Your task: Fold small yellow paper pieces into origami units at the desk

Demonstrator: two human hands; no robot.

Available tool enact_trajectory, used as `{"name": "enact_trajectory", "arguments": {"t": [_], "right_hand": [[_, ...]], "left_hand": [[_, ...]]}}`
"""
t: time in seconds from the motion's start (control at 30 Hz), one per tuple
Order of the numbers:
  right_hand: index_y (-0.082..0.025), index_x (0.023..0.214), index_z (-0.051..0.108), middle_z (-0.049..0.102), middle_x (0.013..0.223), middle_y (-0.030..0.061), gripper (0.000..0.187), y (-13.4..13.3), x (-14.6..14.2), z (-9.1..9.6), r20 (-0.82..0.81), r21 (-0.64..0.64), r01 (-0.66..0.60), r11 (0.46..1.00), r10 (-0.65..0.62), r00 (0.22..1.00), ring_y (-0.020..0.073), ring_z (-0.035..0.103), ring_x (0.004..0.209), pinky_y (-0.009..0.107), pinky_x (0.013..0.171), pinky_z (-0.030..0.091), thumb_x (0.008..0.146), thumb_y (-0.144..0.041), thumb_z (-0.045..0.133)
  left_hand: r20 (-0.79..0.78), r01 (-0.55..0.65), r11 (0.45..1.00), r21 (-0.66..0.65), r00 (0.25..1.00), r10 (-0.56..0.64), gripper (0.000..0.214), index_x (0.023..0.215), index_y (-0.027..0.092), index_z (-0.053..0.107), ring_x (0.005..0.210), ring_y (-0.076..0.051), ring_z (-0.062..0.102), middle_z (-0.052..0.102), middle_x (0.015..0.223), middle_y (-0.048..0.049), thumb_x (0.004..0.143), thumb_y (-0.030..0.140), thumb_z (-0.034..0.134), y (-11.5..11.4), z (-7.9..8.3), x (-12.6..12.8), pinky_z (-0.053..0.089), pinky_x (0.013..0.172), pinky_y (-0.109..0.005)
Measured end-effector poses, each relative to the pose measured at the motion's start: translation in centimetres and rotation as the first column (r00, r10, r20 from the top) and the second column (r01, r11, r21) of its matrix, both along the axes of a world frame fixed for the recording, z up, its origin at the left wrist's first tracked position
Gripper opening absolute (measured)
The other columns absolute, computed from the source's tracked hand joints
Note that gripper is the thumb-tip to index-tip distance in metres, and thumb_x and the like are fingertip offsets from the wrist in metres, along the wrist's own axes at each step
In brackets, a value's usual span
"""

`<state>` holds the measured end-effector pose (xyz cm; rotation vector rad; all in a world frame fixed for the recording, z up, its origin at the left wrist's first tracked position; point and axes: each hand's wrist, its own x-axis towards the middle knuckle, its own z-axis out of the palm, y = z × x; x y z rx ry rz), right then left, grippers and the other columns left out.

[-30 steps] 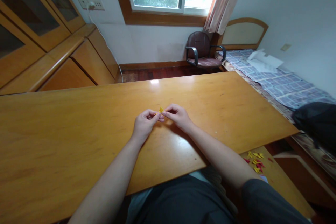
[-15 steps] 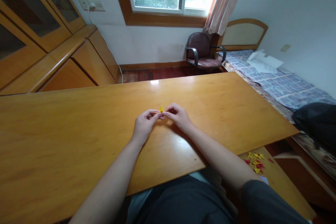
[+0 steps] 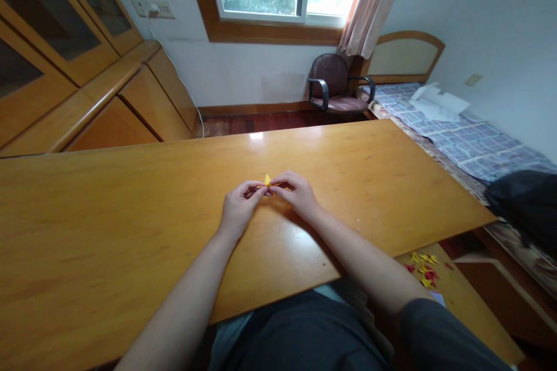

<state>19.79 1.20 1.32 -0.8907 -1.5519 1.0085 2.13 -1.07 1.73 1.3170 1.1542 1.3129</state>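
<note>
A small yellow origami crane [image 3: 267, 180] is pinched between my two hands over the middle of the wooden table [image 3: 130, 232]. One yellow point of it sticks up between the fingertips, and thin ends show at either side. My left hand [image 3: 241, 204] grips its left side with thumb and forefinger. From the right, my right hand [image 3: 297, 192] holds the other side, its thumb and fingers pressed together on the paper. The fingers cover much of the folded shape.
Several yellow and red folded paper pieces [image 3: 426, 269] lie on a lower wooden surface [image 3: 474, 307] at my right. Beyond the table are an office chair [image 3: 335, 84], a bed [image 3: 470, 127] and cabinets [image 3: 148, 98]. A black bag [image 3: 526, 206] rests at the right.
The yellow paper's upright point has turned slightly between my fingertips and shows a broader face. My right fingers have shifted a little; both arms stay in place.
</note>
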Motion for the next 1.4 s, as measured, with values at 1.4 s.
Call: {"name": "enact_trajectory", "arguments": {"t": [1.4], "right_hand": [[-0.022,0.086,0.075,0.070,0.088,0.0038,0.010,0.6,0.1,-0.7,0.016,0.116,-0.015,0.993,0.013,1.000,0.0168,0.066,0.086,0.029,0.077,0.052,0.084,-0.031,0.074]], "left_hand": [[-0.230,0.002,0.980,0.200,0.972,0.045,0.016,0.095,0.021,0.072,0.084,-0.019,0.074,0.076,0.093,-0.0039,0.087,0.035,0.070,0.1,-1.1,-0.6,0.058,0.083,-0.031]]}}
